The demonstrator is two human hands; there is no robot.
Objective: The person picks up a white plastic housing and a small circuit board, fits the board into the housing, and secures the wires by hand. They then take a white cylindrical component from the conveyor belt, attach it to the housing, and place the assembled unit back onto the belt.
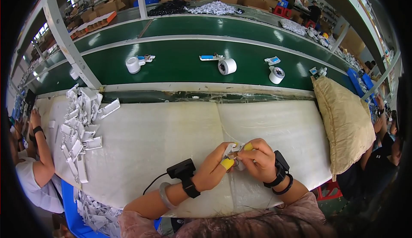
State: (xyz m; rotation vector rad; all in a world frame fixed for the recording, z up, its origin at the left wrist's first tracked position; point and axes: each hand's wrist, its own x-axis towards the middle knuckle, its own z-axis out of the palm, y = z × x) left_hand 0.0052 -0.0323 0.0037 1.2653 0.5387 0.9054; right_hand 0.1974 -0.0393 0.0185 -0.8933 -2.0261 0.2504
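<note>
Over the near middle of the white-covered table (171,126), my left hand (212,166) and my right hand (262,160) meet, fingertips almost touching. Both are closed around a small white plastic part (232,148), mostly covered by the fingers. My left fingers grip it from the left, while the right thumb and fingers pinch at its right side. Yellow covers wrap some fingertips on each hand. Both wrists carry black straps with a dark box attached. Exactly how the part is shaped cannot be made out.
White plastic housings (81,128) lie heaped at the table's left. A blue bin (71,210) of white parts stands below. A tan sack (345,126) sits at the right edge. Beyond, a green conveyor (171,62) carries white cylindrical units (227,66). Other people work at both sides.
</note>
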